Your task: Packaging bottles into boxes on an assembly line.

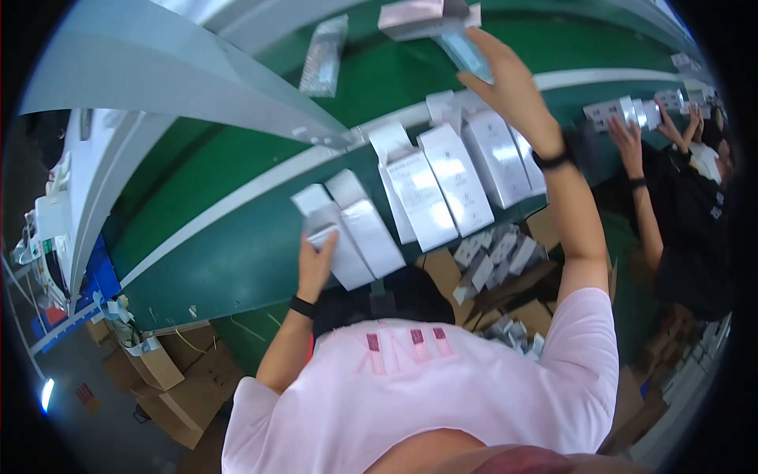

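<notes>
Left hand (pixel 314 265) lies flat, fingers together, on a glossy white box (pixel 339 253) at the near edge of the green belt (pixel 237 197); that box's long axis runs up-left to down-right. Right hand (pixel 509 83) is stretched far up the belt, fingers spread loosely against a clear packet (pixel 466 54) under a pale pink carton (pixel 418 17); whether they grip it, I cannot tell. Between the hands, a row of tall white boxes (pixel 458 178) lies side by side. Below the belt, brown cardboard bins (pixel 505 268) hold small grey packs.
</notes>
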Demonstrator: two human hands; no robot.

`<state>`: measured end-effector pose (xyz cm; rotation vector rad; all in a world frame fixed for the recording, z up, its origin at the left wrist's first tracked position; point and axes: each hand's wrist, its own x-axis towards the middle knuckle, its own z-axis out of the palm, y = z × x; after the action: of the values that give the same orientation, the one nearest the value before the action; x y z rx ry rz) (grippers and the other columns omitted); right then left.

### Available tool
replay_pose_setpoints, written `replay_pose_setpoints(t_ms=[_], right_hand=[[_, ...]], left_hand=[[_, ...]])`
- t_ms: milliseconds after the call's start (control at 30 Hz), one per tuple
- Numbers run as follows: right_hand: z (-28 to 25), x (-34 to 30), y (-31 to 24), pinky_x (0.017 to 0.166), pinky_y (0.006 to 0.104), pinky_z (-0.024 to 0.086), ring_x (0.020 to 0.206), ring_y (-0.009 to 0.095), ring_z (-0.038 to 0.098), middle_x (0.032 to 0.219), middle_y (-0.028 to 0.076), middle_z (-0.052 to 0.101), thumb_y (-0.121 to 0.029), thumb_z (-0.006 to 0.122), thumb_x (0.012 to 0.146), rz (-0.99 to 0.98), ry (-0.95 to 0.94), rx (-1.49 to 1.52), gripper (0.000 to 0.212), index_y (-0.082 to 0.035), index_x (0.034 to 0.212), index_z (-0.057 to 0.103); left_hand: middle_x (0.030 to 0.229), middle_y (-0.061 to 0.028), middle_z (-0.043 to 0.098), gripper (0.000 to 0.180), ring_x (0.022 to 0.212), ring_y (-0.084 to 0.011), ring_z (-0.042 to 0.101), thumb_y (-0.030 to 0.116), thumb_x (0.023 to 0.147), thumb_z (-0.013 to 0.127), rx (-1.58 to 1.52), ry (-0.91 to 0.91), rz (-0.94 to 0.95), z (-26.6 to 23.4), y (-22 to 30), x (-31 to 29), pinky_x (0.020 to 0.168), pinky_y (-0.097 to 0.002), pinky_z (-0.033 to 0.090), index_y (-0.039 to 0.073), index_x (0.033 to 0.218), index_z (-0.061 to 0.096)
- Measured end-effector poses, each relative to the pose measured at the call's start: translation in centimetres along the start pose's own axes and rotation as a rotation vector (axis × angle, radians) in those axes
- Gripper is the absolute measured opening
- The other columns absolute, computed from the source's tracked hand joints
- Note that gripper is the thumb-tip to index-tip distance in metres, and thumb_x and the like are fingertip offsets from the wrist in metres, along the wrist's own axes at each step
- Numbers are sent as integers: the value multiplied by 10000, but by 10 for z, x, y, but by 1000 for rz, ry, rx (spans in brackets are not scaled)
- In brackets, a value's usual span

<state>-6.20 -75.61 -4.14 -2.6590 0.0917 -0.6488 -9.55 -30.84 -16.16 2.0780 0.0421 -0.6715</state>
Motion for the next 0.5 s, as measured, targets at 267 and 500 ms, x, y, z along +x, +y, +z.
replay_pose_setpoints(t_ms=[267,500], right_hand=[[163,133,110,920,597,349,1117,340,504,1122,149,570,-277,727,682,70,-444,-627,670,-184,1291,466],[119,132,28,912,573,390,1128,317,547,1182,102,583,-157,659,693,-98,-169,-879,521,-142,1193,517]], left_hand=[[1403,-300,393,882,1301,-340,416,380,853,693,8,152,136,-76,98,71,1050,-398,364,-46,1464,220],[1292,-211,559,657,1162,-307,566,402,957,526,-600,-542,367,-130,106,325,1023,-375,427,-58,1391,348]])
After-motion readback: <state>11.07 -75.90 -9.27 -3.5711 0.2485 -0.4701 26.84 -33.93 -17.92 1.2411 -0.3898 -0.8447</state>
